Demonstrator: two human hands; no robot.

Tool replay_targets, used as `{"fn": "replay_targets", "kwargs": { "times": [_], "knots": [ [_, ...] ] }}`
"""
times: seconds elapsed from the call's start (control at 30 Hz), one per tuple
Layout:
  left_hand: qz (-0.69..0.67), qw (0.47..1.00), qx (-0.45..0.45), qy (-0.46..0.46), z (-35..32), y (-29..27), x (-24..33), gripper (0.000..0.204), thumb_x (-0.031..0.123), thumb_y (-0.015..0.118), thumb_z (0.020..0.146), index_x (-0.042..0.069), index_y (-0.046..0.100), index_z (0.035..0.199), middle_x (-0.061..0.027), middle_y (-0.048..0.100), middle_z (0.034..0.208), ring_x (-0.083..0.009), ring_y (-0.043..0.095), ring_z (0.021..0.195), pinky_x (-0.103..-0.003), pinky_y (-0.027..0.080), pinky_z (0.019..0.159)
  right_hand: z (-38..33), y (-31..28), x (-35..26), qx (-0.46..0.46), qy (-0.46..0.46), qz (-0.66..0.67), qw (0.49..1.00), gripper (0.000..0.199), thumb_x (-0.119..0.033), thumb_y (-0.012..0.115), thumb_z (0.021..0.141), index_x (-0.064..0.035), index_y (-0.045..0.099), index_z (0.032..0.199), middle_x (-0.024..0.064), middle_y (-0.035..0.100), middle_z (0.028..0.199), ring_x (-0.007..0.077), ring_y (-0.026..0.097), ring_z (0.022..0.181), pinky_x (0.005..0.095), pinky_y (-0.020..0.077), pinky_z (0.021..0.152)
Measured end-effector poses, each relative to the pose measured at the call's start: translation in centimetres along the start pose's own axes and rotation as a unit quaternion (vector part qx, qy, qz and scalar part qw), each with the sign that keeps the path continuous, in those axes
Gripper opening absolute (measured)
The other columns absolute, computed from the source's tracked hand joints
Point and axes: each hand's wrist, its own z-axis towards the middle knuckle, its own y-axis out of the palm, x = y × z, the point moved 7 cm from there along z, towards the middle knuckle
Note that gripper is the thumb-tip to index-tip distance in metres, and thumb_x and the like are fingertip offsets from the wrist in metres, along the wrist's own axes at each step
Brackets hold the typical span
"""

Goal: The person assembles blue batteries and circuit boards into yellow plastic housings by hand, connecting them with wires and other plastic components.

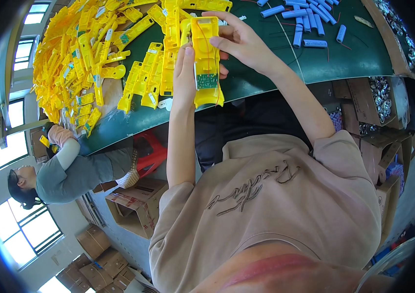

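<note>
Dark green matting covers the long workbench (344,58), which curves across the top of the view. Both hands meet above its near edge around a yellow plastic housing (206,49), an open shell with a small green circuit board (207,80) seated in its lower part and thin red wires running up inside it. The left hand (184,73) lies along the housing's left side, thumb pressed against its edge and fingers wrapped behind. The right hand (239,41) closes on the upper right edge, fingertips curled over the top of the shell. A big heap of yellow housings (90,53) spreads over the bench to the left, some laid in rows just beside the held one. Pale blue cylindrical cells (305,22) lie scattered farther right. Cardboard boxes (368,97) of small metal parts stand below the bench's right end. Another person in a grey top (70,171) sits at the left, near a red stool (151,154).
</note>
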Motion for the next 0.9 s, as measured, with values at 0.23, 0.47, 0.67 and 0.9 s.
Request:
{"fn": "replay_targets", "kwargs": {
  "times": [0.23, 0.47, 0.67, 0.9],
  "knots": [
    [-0.129, 0.992, -0.002, 0.010, -0.9, -0.2, -1.4, 0.042, 0.036, 0.024, 0.101, 0.009, 0.035, 0.131, -0.0173, 0.059, 0.101, -0.0217, 0.062, 0.079, -0.035, 0.054, 0.069, 0.5, 0.7, -2.5, 0.024, 0.039, 0.018, 0.999, 0.056, -0.006, 0.056, 0.089, -0.0044, 0.029, 0.138, 0.0073, 0.059, 0.095, 0.0098, 0.054, 0.074, 0.0232, 0.0459, 0.063],
    [-0.093, 0.987, 0.084, 0.099, -0.7, -1.2, 0.4, 0.039, 0.035, 0.031, 0.101, 0.010, 0.039, 0.130, -0.0093, 0.057, 0.113, -0.0200, 0.059, 0.101, -0.036, 0.049, 0.086, -3.4, 1.5, -2.9, 0.121, -0.073, -0.216, 0.966, 0.022, -0.014, 0.066, 0.081, -0.0052, 0.057, 0.099, 0.0069, 0.060, 0.088, 0.0189, 0.059, 0.083, 0.0302, 0.0477, 0.077],
    [0.019, 0.979, 0.141, 0.144, -0.8, -0.9, 0.8, 0.038, 0.031, 0.030, 0.102, 0.010, 0.035, 0.133, -0.0074, 0.053, 0.121, -0.0190, 0.054, 0.111, -0.034, 0.045, 0.092, -3.3, 1.7, -2.1, 0.175, -0.102, -0.208, 0.957, 0.020, -0.005, 0.064, 0.078, -0.0036, 0.058, 0.097, 0.0084, 0.058, 0.086, 0.0219, 0.059, 0.081, 0.0312, 0.0478, 0.074],
    [0.027, 0.969, 0.174, 0.171, -0.9, -0.4, 1.1, 0.037, 0.029, 0.028, 0.102, 0.010, 0.032, 0.134, -0.0098, 0.055, 0.118, -0.0196, 0.055, 0.109, -0.033, 0.044, 0.092, -3.1, 2.2, -1.7, 0.198, -0.067, -0.169, 0.963, 0.017, 0.000, 0.059, 0.077, -0.0021, 0.055, 0.093, 0.0071, 0.057, 0.084, 0.0186, 0.058, 0.079, 0.0285, 0.0472, 0.073]
  ]
}}
